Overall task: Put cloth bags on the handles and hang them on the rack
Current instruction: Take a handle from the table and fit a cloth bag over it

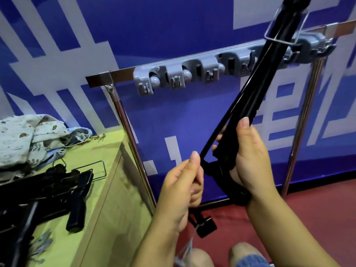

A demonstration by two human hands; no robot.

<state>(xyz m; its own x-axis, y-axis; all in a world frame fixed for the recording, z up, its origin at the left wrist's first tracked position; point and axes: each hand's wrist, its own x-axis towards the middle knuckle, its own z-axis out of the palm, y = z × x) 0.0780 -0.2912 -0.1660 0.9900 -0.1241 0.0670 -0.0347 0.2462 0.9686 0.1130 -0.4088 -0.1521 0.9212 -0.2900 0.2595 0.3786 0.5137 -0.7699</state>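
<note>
So here's where I'm at: my right hand [248, 160] is wrapped around the lower end of a black handle [256, 93], thumb up along it; the handle is tilted, its top end running up past the rack [192, 74] and out of the top of the view; a wire loop [281, 33] sits around it near the top. My left hand [183, 182] is curled tight, pinching a black cord [215, 132] that runs up alongside the handle, with a toggle [206, 226] and a thin string dangling under my fist; my guess is this one already has its black bag on and I'm cinching the drawstring, though black on black makes it hard to be sure.

The rack's grey clips are all empty as far as I can see; the handle crosses in front of the right end, so I can't tell whether it's touching a clip yet; nothing is hung.

On the counter [107, 182] to my left there are more black handles [57, 191], and behind them a pile of floral cloth bags [28, 137]; so that's the backlog.

My call: early days; one handle nearly ready for the rack, the rest to be bagged and hung.
</note>
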